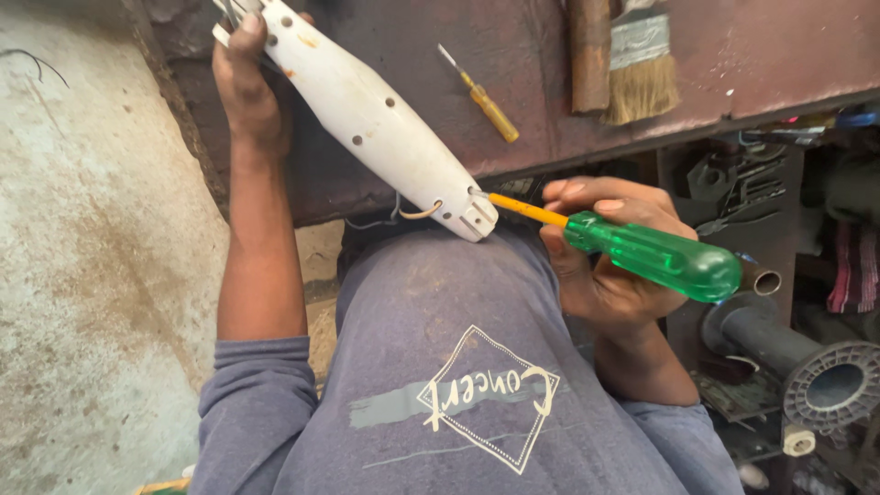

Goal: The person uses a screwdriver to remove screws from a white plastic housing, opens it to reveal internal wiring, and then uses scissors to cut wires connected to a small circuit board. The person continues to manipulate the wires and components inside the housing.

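1. Casing (371,115): white plastic, stiff and likely light, clamped at its far end by the left hand (246,92).
2. Screwdriver (642,249): right hand (610,261) closed around its green handle; tip touches the casing's near end.
3. Plastic looks smooth; gripping mid-body seems steadiest.

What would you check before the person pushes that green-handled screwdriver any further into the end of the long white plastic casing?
1. Left hand grips the long white plastic casing at its far end: ok.
2. Right hand wraps the green-handled screwdriver: ok.
3. Screwdriver tip meets the casing's near end: ok.
4. Tip seated in a screw or slot: cannot tell.
5. Thin wire loop at that end is clear of the tip: ok.
6. Casing braced: not ok, hanging off the bench edge.
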